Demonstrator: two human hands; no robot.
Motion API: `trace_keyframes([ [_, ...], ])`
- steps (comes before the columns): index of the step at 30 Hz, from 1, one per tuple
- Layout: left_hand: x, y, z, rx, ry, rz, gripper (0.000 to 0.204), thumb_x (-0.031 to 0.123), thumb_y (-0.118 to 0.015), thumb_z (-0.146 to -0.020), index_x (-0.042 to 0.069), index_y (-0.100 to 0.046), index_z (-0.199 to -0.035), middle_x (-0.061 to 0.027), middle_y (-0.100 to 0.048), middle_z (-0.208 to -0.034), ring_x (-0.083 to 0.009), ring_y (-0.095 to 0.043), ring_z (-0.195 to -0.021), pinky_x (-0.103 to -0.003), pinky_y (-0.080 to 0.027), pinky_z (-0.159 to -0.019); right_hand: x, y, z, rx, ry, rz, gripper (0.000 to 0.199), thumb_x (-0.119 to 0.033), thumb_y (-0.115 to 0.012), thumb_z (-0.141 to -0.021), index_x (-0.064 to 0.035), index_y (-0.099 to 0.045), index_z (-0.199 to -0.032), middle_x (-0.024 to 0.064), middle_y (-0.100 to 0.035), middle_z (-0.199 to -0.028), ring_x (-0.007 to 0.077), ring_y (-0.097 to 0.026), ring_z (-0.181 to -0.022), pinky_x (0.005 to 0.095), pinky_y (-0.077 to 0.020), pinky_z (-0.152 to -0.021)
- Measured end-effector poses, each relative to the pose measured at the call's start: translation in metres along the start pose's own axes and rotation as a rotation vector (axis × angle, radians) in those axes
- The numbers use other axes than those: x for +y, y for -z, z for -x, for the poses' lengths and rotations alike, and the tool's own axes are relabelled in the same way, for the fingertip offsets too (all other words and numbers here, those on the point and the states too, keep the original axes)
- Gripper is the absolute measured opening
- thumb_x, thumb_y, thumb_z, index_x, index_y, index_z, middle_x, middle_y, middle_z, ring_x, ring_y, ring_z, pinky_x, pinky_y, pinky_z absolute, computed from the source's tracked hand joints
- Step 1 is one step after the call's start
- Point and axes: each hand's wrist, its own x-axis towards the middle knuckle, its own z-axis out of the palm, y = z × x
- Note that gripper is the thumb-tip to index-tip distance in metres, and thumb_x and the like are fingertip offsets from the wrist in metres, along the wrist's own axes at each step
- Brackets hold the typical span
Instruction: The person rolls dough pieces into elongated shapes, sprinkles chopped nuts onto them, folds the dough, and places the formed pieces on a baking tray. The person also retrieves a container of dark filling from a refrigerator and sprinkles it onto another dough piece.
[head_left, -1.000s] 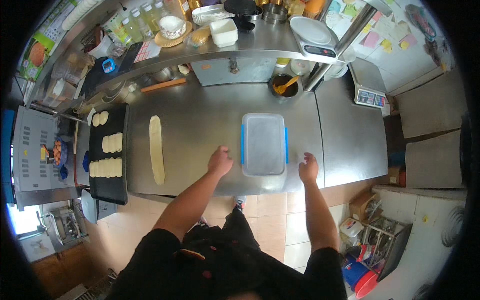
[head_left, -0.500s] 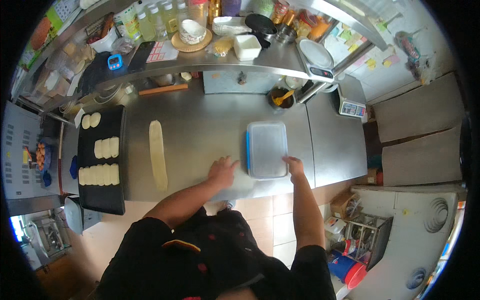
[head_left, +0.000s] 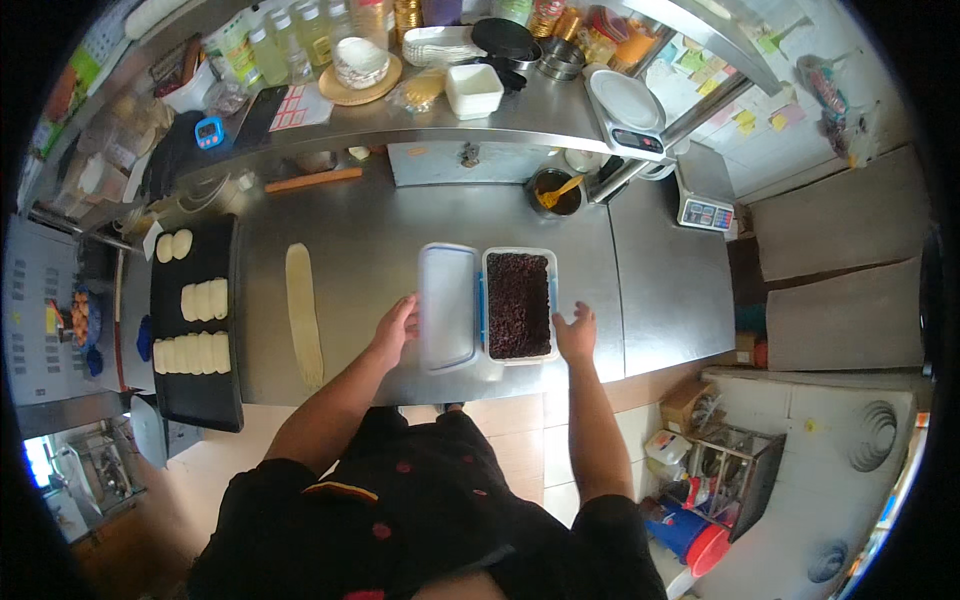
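Note:
A rectangular clear plastic container (head_left: 553,300) stands uncovered on the steel worktop, holding a dark red-brown, grainy mass (head_left: 517,305) that looks like cooked beans. Just left of it lies its translucent lid (head_left: 449,308). My left hand (head_left: 399,322) grips the lid's left edge, fingers at the rim. Beside the container's right wall is my right hand (head_left: 577,332), fingers apart and holding nothing. Farther left, a long flattened strip of pale dough (head_left: 303,315) lies lengthwise on the worktop. Several pale dough pieces (head_left: 192,353) sit in rows on a black baking tray (head_left: 197,398).
A rolling pin (head_left: 314,180) lies at the back, under a steel shelf (head_left: 400,128) crowded with bottles and bowls. A dark pot with a yellow utensil (head_left: 556,192) stands back right. One white scale (head_left: 624,105) is on the shelf, another (head_left: 704,195) on the right counter.
The lid has come off the container and moved left, with my left hand now at its edge. The dark contents are exposed. My right hand has moved slightly off the container's right side.

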Motion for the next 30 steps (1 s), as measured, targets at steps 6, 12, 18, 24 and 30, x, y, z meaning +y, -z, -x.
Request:
trace_keyframes([
  [6, -0.052, 0.058, -0.036, 0.318, -0.222, -0.668, 0.061, 0.036, -0.065, -0.094, 0.001, -0.051, -0.142, -0.0149, -0.066, -0.127, -0.0259, -0.066, -0.109, -0.039, -0.050, -0.097, 0.062, -0.041, -0.045, -0.551, -0.104, -0.188, 0.045, -0.029, -0.078, -0.075, 0.0008, -0.070, -0.107, 0.0199, -0.074, -0.099, 0.0342, -0.071, -0.095, 0.0423, -0.0563, -0.085],
  [12, -0.083, 0.062, -0.063, 0.440, -0.247, -0.629, 0.065, 0.023, -0.071, -0.090, 0.002, -0.046, -0.145, -0.0150, -0.065, -0.132, -0.0250, -0.065, -0.114, -0.039, -0.050, -0.099, 0.049, -0.017, -0.053, -0.663, -0.110, -0.431, 0.028, -0.011, -0.074, -0.072, 0.0012, -0.063, -0.095, 0.0145, -0.065, -0.083, 0.0246, -0.065, -0.075, 0.0382, -0.0564, -0.070],
  [18, -0.079, -0.010, -0.062, 0.313, -0.159, -0.275, 0.064, 0.024, -0.068, -0.094, 0.002, -0.042, -0.149, -0.0132, -0.062, -0.136, -0.0217, -0.060, -0.121, -0.036, -0.045, -0.106, 0.048, 0.012, -0.043, -0.687, -0.151, -0.574, 0.026, -0.010, -0.073, -0.074, 0.0001, -0.059, -0.093, 0.0126, -0.066, -0.083, 0.0196, -0.064, -0.069, 0.0325, -0.0525, -0.059],
  [24, -0.053, -0.078, -0.052, 0.086, 0.035, -0.206, 0.069, 0.037, -0.070, -0.096, 0.004, -0.041, -0.150, -0.0085, -0.061, -0.134, -0.0198, -0.056, -0.121, -0.034, -0.044, -0.100, 0.045, -0.023, -0.024, -0.525, -0.048, -0.438, 0.036, -0.010, -0.077, -0.076, 0.0001, -0.063, -0.108, 0.0173, -0.071, -0.100, 0.0257, -0.071, -0.085, 0.0385, -0.0574, -0.075],
  [30, -0.088, -0.081, 0.005, 0.031, 0.162, -0.245, 0.075, 0.037, -0.074, -0.093, 0.017, -0.038, -0.155, -0.0061, -0.058, -0.137, -0.0221, -0.055, -0.120, -0.040, -0.050, -0.087, 0.003, -0.007, -0.010, -0.189, 0.387, -0.287, 0.038, -0.010, -0.070, -0.088, -0.0015, -0.062, -0.124, 0.0219, -0.063, -0.129, 0.0394, -0.061, -0.120, 0.0470, -0.0492, -0.103],
])
